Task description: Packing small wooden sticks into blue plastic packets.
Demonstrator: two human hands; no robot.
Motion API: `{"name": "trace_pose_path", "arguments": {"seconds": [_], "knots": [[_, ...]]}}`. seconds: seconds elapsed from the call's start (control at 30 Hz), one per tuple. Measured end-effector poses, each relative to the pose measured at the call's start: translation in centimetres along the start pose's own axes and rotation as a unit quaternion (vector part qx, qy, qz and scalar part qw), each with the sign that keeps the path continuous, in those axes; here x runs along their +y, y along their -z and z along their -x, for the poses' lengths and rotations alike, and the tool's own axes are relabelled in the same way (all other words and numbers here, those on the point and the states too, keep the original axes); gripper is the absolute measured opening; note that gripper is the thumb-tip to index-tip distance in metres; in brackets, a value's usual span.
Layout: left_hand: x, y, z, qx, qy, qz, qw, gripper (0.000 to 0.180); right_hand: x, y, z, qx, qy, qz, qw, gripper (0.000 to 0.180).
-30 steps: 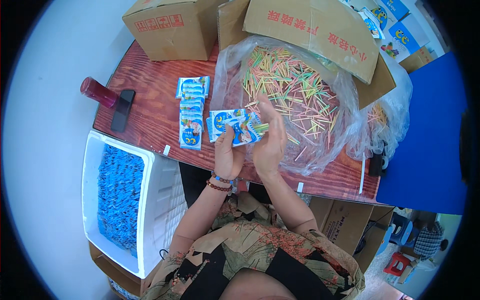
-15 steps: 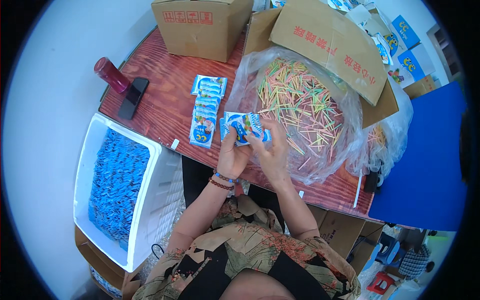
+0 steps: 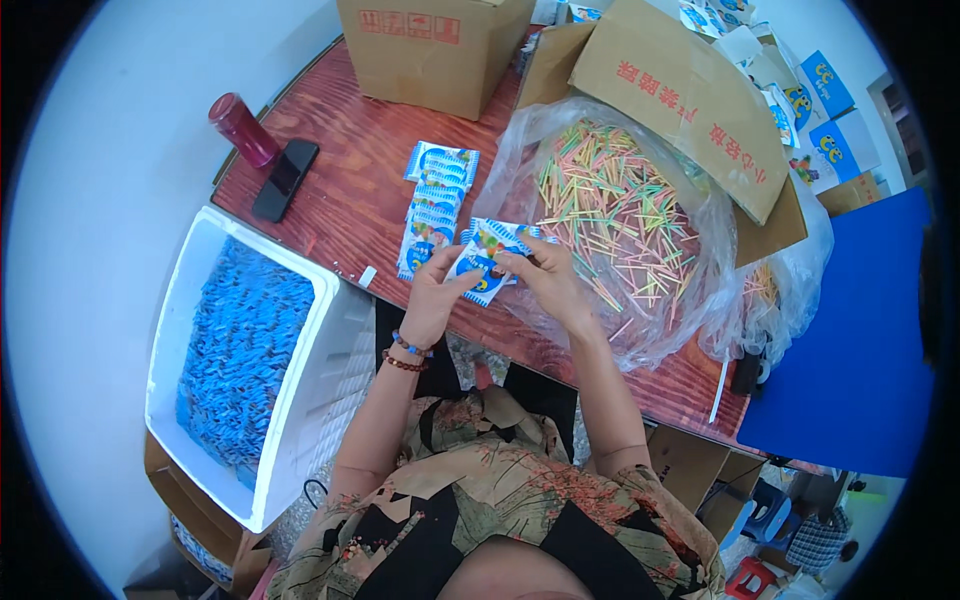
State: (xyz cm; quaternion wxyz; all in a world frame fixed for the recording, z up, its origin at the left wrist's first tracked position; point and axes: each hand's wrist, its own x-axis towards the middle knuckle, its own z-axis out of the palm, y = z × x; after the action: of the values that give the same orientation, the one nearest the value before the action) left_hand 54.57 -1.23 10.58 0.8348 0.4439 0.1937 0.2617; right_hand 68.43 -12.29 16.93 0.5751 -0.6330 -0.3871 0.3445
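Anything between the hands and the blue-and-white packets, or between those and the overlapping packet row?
Nothing visible: left hand and right hand both hold the flat blue-and-white packets. Toward the overlapping row of similar packets, only the left hand's fingers come between.

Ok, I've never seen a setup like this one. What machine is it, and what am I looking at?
No machine: these are a person's bare hands. A wide fisheye camera on the head looks down, so straight edges bend near the rim. The left hand and right hand hold small packets. On the red-brown table are a row of similar ones, a phone, a red bottle, a carton, and coloured sticks on clear plastic. At left, a white crate holds tightly packed blue pieces.
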Motion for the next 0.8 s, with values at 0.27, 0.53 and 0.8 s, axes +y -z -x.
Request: {"name": "trace_pose_path", "arguments": {"seconds": [0.27, 0.53, 0.8], "knots": [[0.1, 3.2, 1.5, 0.155, -0.068, -0.164, 0.972, 0.026, 3.8, -4.1, -3.6, -0.023, -0.068, 0.023, 0.997, 0.021], [-0.6, 4.0, 0.9, 0.185, -0.225, -0.624, 0.725, 0.055, 5.0, -6.1, -6.0, 0.026, 0.002, 0.288, 0.957, 0.026], [-0.7, 4.4, 1.1, 0.223, -0.202, -0.610, 0.733, 0.060, 3.3, 2.4, -3.7, 0.151, 0.081, 0.512, 0.842, 0.026]]}}
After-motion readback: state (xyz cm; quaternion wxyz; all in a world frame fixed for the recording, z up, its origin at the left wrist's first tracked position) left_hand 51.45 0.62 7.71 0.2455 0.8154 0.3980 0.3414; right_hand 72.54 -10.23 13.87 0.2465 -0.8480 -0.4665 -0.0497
